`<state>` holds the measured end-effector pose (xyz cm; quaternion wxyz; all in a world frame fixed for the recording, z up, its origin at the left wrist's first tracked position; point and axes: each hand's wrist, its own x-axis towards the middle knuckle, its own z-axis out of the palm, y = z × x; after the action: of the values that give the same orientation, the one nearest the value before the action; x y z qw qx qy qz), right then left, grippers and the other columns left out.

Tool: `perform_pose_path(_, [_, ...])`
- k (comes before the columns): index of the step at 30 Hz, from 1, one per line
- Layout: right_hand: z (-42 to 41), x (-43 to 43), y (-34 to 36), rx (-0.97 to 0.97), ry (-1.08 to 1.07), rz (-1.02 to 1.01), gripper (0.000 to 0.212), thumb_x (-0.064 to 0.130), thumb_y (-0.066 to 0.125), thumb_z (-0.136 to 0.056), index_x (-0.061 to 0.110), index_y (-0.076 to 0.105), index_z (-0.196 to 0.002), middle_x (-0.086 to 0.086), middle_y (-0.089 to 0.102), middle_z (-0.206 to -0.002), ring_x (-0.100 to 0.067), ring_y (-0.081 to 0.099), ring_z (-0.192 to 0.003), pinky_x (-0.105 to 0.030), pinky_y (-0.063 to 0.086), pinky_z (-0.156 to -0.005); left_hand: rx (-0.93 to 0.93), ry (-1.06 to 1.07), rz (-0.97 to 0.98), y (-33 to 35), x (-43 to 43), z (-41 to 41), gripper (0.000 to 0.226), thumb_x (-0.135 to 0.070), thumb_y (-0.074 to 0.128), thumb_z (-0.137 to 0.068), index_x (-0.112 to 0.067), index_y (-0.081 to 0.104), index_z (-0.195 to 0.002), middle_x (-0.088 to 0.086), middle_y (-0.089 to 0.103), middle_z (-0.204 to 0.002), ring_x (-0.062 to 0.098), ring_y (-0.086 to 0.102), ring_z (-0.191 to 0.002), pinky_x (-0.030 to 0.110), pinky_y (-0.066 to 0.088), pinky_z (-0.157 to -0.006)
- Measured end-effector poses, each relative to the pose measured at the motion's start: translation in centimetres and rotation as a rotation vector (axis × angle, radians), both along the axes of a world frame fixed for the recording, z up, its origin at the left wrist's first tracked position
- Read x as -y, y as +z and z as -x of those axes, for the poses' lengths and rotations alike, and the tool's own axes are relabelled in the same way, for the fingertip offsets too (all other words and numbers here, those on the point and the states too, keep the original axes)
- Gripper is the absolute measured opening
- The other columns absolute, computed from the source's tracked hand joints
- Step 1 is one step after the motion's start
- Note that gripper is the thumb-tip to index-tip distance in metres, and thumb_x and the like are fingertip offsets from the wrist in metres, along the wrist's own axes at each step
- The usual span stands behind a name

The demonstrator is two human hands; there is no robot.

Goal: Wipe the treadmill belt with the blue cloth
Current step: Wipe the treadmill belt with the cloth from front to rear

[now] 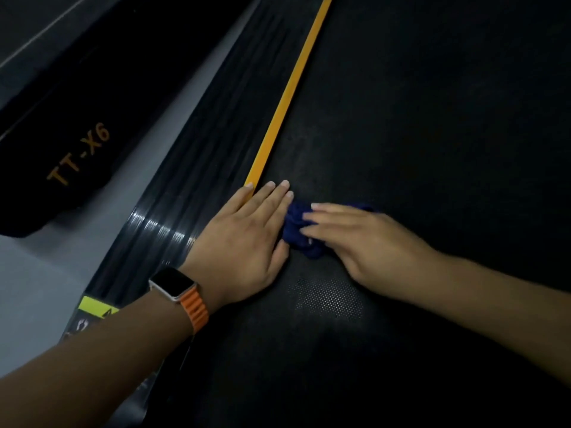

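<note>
Down by the floor, a person leans over the black, finely dotted treadmill belt (417, 118) with both hands on it. The crumpled dark blue cloth (297, 231) lies on the belt near its left edge, bunched between the two hands. The right hand (349, 239) rests on top of the cloth, fingers straight and spread flat over it, not curled round it, so it presses rather than grips. The left hand (244, 239) lies palm-down just beside the cloth, fingers straight and released, its thumb side touching the bunched fabric. Its fingertips cover the near end of a long yellow strip (290, 88) that runs along the belt's left edge. A square dark-faced watch on an orange ribbed band (182, 293) sits on the left wrist. Left of the strip runs a glossy black ribbed side rail (216, 134), carrying a yellow warning sticker (95, 307) at its near end. Beyond the rail, across a bare patch of grey floor (27, 273), stands a black housing lettered "TT-X6" (77, 156).
</note>
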<state>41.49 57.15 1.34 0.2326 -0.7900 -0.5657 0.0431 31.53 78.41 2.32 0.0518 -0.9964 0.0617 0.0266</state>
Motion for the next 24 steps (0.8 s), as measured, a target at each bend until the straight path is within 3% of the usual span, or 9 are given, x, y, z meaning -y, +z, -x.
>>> perform_pose_path(3, [-4.3, -2.0, 0.8, 0.026, -0.042, -0.015, 0.035, 0.006, 0.061, -0.091, 0.019, 0.066, -0.124, -0.004, 0.063, -0.132, -0.022, 0.055, -0.127, -0.040, 0.046, -0.105, 0.022, 0.012, 0.063, 0.1, -0.2, -0.1, 0.073, -0.052, 0.023, -0.103, -0.008, 0.027, -0.161, 0.010, 0.023, -0.169, 0.021, 0.018, -0.158, 0.041, 0.007, -0.130])
perform_pose_path(5, [-9.4, -5.0, 1.1, 0.058, -0.229, -0.036, 0.034, 0.009, 0.055, -0.094, 0.021, 0.066, -0.125, -0.005, 0.064, -0.125, -0.026, 0.060, -0.116, -0.041, 0.047, -0.102, 0.067, 0.057, 0.173, 0.0, -0.5, -0.1, 0.074, -0.053, 0.028, -0.102, -0.010, 0.027, -0.162, 0.007, 0.018, -0.171, 0.019, 0.011, -0.159, 0.041, 0.006, -0.130])
perform_pose_path(9, [-12.9, -9.5, 0.8, 0.047, -0.527, -0.026, 0.038, 0.003, 0.053, -0.092, 0.018, 0.067, -0.124, -0.009, 0.062, -0.130, -0.030, 0.056, -0.119, -0.042, 0.046, -0.101, 0.078, 0.165, 0.480, 0.9, -3.1, -0.3, 0.079, -0.054, 0.035, -0.096, -0.011, 0.027, -0.162, 0.000, 0.012, -0.172, 0.010, 0.005, -0.158, 0.036, 0.010, -0.129])
perform_pose_path(11, [-10.1, -8.9, 0.8, 0.087, -0.445, 0.005, 0.035, 0.002, 0.054, -0.090, 0.015, 0.068, -0.119, -0.009, 0.061, -0.130, -0.030, 0.055, -0.120, -0.043, 0.045, -0.101, 0.039, 0.097, 0.421, 1.2, -5.0, -0.4, 0.076, -0.053, 0.034, -0.098, -0.014, 0.026, -0.162, -0.001, 0.014, -0.172, 0.009, 0.006, -0.158, 0.040, 0.013, -0.129])
perform_pose_path(15, [-1.2, -5.4, 0.1, 0.018, -0.003, -0.055, 0.038, 0.004, 0.058, -0.088, 0.016, 0.066, -0.123, -0.004, 0.061, -0.134, -0.023, 0.050, -0.130, -0.037, 0.039, -0.111, 0.030, 0.007, 0.338, 0.8, -6.2, -0.5, 0.073, -0.048, 0.037, -0.100, -0.013, 0.025, -0.163, 0.002, 0.015, -0.172, 0.014, 0.009, -0.159, 0.046, 0.015, -0.129])
perform_pose_path(17, [-2.4, -5.3, 0.3, 0.028, 0.116, -0.008, 0.041, 0.003, 0.062, -0.088, 0.019, 0.065, -0.126, -0.001, 0.060, -0.136, -0.022, 0.050, -0.132, -0.038, 0.040, -0.111, 0.026, -0.032, 0.321, 0.6, -6.1, -0.5, 0.073, -0.047, 0.038, -0.101, -0.012, 0.024, -0.163, 0.002, 0.015, -0.172, 0.014, 0.008, -0.159, 0.048, 0.016, -0.128])
perform_pose_path(18, [-4.4, -6.1, 0.6, 0.053, 0.093, -0.016, 0.041, 0.002, 0.062, -0.087, 0.019, 0.066, -0.125, -0.004, 0.062, -0.132, -0.025, 0.055, -0.127, -0.040, 0.045, -0.106, 0.022, -0.040, 0.313, 0.6, -6.2, -0.5, 0.073, -0.048, 0.038, -0.101, -0.013, 0.023, -0.163, 0.001, 0.013, -0.172, 0.014, 0.006, -0.160, 0.049, 0.015, -0.128])
perform_pose_path(20, [-10.4, -8.3, 1.1, 0.099, -0.153, -0.024, 0.038, 0.004, 0.059, -0.090, 0.020, 0.066, -0.124, -0.007, 0.064, -0.124, -0.029, 0.061, -0.114, -0.043, 0.049, -0.099, 0.017, -0.041, 0.303, 0.7, -6.4, -0.6, 0.073, -0.049, 0.037, -0.101, -0.015, 0.021, -0.164, -0.001, 0.010, -0.173, 0.011, 0.002, -0.159, 0.049, 0.014, -0.129])
perform_pose_path(24, [-17.0, -11.9, 1.5, 0.045, -0.558, -0.005, 0.039, 0.007, 0.053, -0.094, 0.022, 0.063, -0.128, -0.009, 0.061, -0.128, -0.031, 0.058, -0.115, -0.040, 0.048, -0.100, 0.017, -0.021, 0.323, 0.6, -6.2, -0.6, 0.074, -0.050, 0.037, -0.100, -0.015, 0.021, -0.164, -0.003, 0.009, -0.173, 0.009, 0.001, -0.159, 0.048, 0.012, -0.129])
